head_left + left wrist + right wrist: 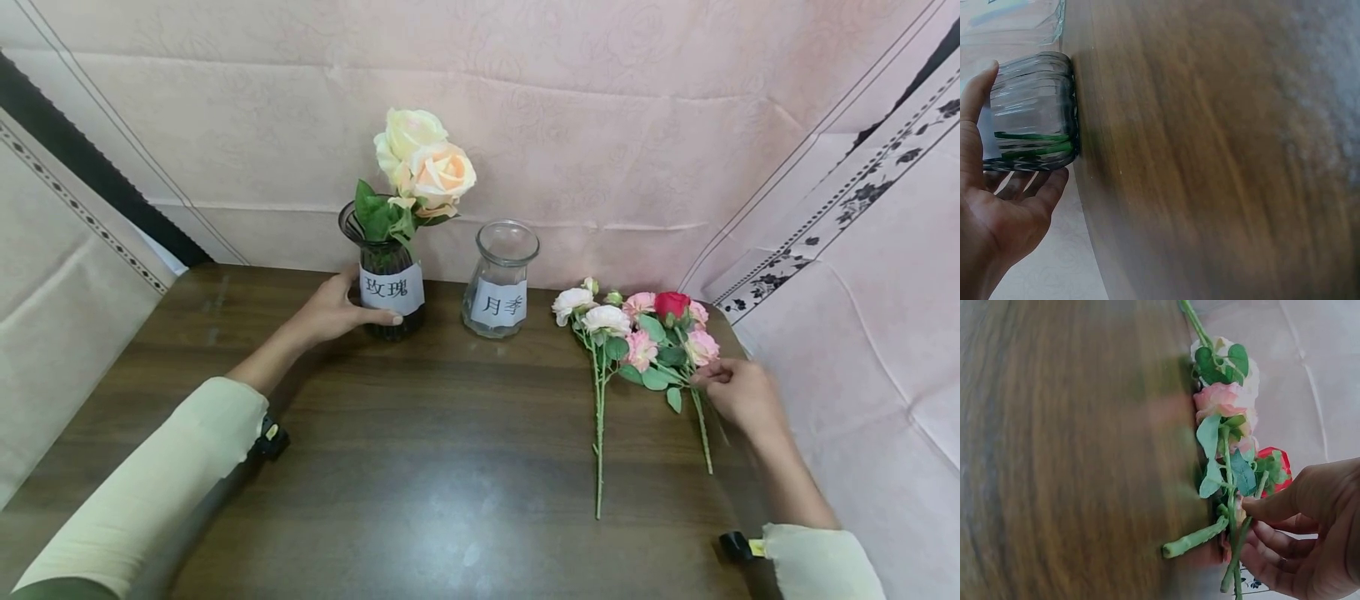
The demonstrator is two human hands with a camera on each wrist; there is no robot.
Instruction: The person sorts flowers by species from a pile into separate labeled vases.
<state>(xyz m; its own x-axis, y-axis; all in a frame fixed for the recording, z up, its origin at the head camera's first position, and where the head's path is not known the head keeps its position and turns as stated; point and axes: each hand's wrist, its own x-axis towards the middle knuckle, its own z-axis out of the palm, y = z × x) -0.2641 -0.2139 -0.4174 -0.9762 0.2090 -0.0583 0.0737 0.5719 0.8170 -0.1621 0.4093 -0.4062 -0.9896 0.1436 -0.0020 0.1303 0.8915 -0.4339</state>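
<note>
My left hand (pixel 333 308) grips a dark glass vase (pixel 386 329), thumb across its front and fingers behind. In the left wrist view the same vase (pixel 1032 112) shows green stems inside. It bears a white label reading 玫瑰 and holds cream and peach roses (pixel 442 175). At the right, my right hand (pixel 742 396) pinches the stem of a red rose (pixel 672 307) between thumb and fingers. In the right wrist view the red rose (pixel 1282 469) is partly hidden behind leaves. Pink flowers (pixel 641 350) and white flowers (pixel 607 320) lie beside it.
A clear glass vase (pixel 480 321) labelled 月季 stands right of the dark one. Long green stems (pixel 599 450) point toward the front of the brown wooden table (pixel 420 467). Pale patterned cloth (pixel 600 150) hangs behind and at both sides.
</note>
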